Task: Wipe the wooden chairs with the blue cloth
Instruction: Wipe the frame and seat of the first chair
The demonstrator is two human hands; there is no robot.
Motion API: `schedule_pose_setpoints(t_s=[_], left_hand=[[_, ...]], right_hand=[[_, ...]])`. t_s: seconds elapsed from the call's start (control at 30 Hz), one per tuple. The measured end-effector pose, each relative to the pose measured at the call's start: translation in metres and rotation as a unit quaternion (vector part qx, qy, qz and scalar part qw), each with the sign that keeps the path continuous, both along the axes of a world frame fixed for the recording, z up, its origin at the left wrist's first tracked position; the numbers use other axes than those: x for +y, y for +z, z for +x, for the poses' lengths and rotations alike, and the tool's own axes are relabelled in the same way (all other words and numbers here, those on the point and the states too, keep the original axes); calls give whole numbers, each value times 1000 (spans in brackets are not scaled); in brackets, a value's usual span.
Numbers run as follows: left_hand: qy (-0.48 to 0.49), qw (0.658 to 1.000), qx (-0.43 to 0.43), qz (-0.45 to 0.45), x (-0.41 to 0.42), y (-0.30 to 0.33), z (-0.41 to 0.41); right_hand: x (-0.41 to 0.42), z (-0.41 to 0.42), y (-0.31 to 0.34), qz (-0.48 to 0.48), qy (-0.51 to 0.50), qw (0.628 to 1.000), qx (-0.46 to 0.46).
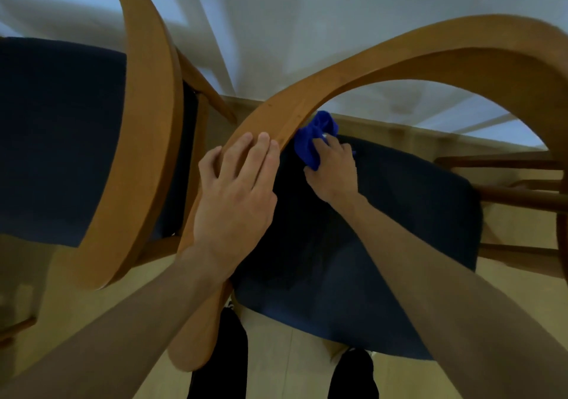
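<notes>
The blue cloth [315, 140] is bunched against the inner edge of the curved wooden backrest [362, 66] of the nearer chair, just above its dark blue seat cushion [384, 245]. The right hand [335, 171] grips the cloth, fingers curled into its folds, and presses it to the underside of the rail. The left hand [236, 189] lies flat along the top of the same rail, fingers straight and together, holding nothing and bracing the wood just beside the cloth.

The likeliest trouble is poor coverage: the cloth is wadded into a small lump, so only a narrow patch meets the wood, and the rail's long curve toward the far right could be left streaked or missed. The wad could also slip out of the fingers and drop onto the cushion if the stroke drags hard against the edge. The bracing hand sits on wood that still wants wiping, so that stretch may be skipped, or freshly marked by the palm.

A second wooden chair [144, 121] stands close on the left, its backrest nearly touching the first; a wide sweep could knock an elbow into it or shift it on the wooden floor [295, 352]. The person's dark-clad legs [221, 365] stand right against the nearer chair, so leaning on the rail could tip it toward them.
</notes>
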State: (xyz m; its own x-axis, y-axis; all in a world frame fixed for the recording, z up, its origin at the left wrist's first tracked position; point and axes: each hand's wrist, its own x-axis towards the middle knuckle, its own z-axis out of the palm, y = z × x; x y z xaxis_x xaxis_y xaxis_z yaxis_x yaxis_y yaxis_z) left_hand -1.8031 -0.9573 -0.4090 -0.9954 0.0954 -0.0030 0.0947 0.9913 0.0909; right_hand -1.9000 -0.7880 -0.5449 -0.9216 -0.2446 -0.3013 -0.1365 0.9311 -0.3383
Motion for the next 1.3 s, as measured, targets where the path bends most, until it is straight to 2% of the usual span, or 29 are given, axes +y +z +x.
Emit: schedule_pose_setpoints(t_s=[0.07,0.17,0.33,0.47,0.6,0.63,0.73,0.8,0.93,1.13,1.3], left_hand=[[0,1000,1,0,0,0,0],[-1,1000,-3,-8,-1,-1,-1],[-2,1000,-3,-19,0,-1,-2],[-3,1000,11,-9,-1,-2,-3],[-2,999,35,-10,0,-4,-2],[-1,999,43,-14,1,-4,-1],[2,998,62,-22,2,-3,-2],[12,998,64,-23,4,-2,-1],[10,997,75,-36,6,0,-1],[9,996,88,-25,2,-3,1],[29,997,69,6,15,11,31]], right_hand=[[4,16,0,27,64,998,5],[-3,43,7,22,108,994,-18],[2,86,21,-98,94,985,-102],[16,68,31,-225,2,974,-34],[41,5,29,-227,-88,966,82],[44,-11,25,-215,-92,969,85],[35,-26,4,-120,-1,992,27],[23,-7,-10,-70,68,995,24],[8,52,-15,-67,146,987,13],[-4,152,-3,-96,188,977,-16],[5,194,11,-110,242,959,-98]])
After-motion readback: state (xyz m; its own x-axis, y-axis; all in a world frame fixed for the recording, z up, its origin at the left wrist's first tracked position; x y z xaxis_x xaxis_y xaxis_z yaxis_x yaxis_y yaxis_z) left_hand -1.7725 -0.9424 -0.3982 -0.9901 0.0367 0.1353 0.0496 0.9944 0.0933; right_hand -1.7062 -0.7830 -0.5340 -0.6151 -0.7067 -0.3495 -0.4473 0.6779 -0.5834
